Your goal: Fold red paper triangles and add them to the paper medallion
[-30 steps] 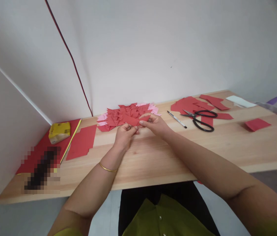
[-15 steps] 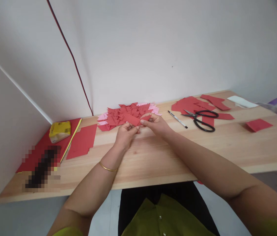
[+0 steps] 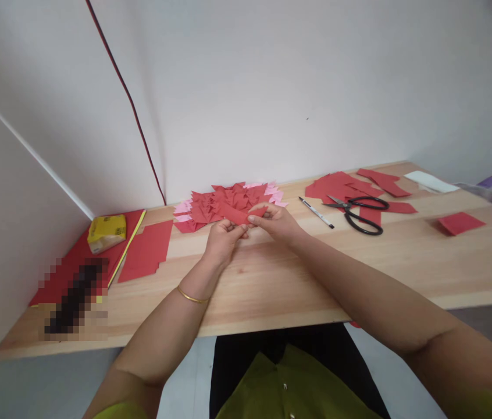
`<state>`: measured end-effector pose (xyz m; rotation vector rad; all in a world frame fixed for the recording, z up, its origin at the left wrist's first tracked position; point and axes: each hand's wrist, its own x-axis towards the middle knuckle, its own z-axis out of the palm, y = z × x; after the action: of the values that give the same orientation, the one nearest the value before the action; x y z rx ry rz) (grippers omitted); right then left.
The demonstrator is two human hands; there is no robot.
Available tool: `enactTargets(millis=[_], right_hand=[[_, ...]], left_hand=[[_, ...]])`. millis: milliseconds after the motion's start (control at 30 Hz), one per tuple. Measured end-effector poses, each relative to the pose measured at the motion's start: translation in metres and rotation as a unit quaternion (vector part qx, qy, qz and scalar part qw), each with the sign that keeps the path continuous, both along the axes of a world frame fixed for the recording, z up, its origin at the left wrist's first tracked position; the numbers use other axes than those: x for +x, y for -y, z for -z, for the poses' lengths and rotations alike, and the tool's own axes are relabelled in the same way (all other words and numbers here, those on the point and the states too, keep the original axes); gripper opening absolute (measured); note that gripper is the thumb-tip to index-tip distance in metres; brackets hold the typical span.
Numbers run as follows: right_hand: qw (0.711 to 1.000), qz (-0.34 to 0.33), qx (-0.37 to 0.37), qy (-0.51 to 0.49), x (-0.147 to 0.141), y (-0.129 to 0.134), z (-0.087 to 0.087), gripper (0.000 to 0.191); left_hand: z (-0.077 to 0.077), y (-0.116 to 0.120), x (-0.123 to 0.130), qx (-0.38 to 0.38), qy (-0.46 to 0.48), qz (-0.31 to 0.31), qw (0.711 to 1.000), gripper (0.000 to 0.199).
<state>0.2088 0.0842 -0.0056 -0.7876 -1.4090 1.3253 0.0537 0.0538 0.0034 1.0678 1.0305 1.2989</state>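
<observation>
Between my two hands is a small folded piece of red paper (image 3: 236,216), held just above the table. My left hand (image 3: 223,235) pinches its lower left part, fingers closed. At its right end my right hand (image 3: 278,221) is closed on it, thumb on top and fingers behind. Right behind the hands lies a heap of folded red paper pieces (image 3: 202,206) with pointed tips, and pink folded pieces (image 3: 277,195) show at its edges. The fold lines of the held paper are partly covered by my fingers.
Right of my hands lie a marker pen (image 3: 316,212), black-handled scissors (image 3: 362,212), cut red paper (image 3: 337,185) and a red square (image 3: 462,223). To the left are red sheets (image 3: 148,250), a yellow packet (image 3: 107,233) and a blurred-out dark object (image 3: 75,297). A wall stands behind.
The right end of the held red paper stuck up as a point beside my right fingers and now sits lower, flatter under my thumb. Both hands stay in nearly the same place.
</observation>
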Motion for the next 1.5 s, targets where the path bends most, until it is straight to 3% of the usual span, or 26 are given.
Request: enactTargets(millis=[367, 567, 833, 1067, 1233, 1500], right_hand=[[1.0, 0.001, 0.011, -0.015, 0.0, 0.0007, 0.0001, 0.03], [1.0, -0.009, 0.014, -0.01, -0.0006, 0.0004, 0.0003, 0.032], [0.993, -0.002, 0.017, 0.115, 0.004, -0.0005, -0.0012, 0.034], [0.986, -0.002, 0.041, 0.16, 0.0033, 0.001, -0.0064, 0.035], [0.989, -0.007, 0.048, 0.14, 0.0011, 0.0028, -0.0076, 0.036], [0.992, -0.024, -0.01, 0.126, 0.0026, 0.0017, -0.002, 0.033]], left_hand=[[0.0017, 0.0014, 0.0018, -0.041, 0.057, 0.036, 0.997, 0.026], [0.0, 0.0009, 0.0012, -0.015, 0.039, 0.021, 0.999, 0.025], [-0.0004, 0.001, 0.0018, 0.004, -0.006, -0.014, 1.0, 0.023], [0.0002, 0.0, 0.0018, 0.01, -0.019, -0.02, 1.0, 0.019], [-0.0001, 0.0003, 0.0015, 0.03, -0.017, -0.012, 0.999, 0.018], [-0.0034, -0.0024, -0.0027, -0.012, 0.027, -0.037, 0.999, 0.029]])
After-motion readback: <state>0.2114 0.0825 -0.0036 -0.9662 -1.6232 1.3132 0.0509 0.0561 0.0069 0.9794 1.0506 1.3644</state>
